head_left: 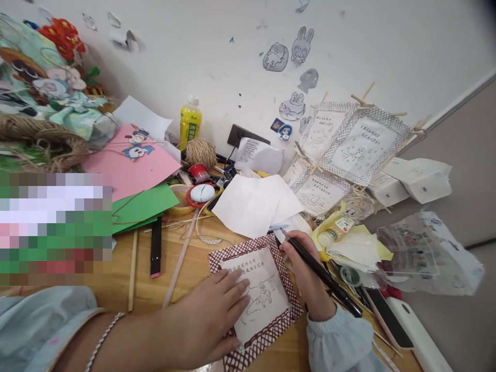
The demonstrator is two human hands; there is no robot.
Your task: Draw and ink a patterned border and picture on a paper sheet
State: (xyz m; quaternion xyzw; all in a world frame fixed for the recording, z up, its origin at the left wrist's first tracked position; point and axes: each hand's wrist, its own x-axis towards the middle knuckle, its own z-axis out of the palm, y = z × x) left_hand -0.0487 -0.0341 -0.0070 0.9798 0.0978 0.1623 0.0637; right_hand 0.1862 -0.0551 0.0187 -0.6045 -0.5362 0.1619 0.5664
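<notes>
My left hand lies flat with its fingers spread over the left side of a sheet of paper. That sheet carries handwritten characters, a line drawing and a dark red criss-cross border; part of it is hidden under the hand. In my right hand is a black marker pen, its tip pointing up and left near the sheet's top right corner. Whether the tip touches anything I cannot tell. Blank white paper lies just beyond the sheet.
At right leans a stick frame with drawn panels. Behind are a yellow drink bottle and a twine ball. Left are pink paper, green paper and another marker. A small glue bottle and phone lie right.
</notes>
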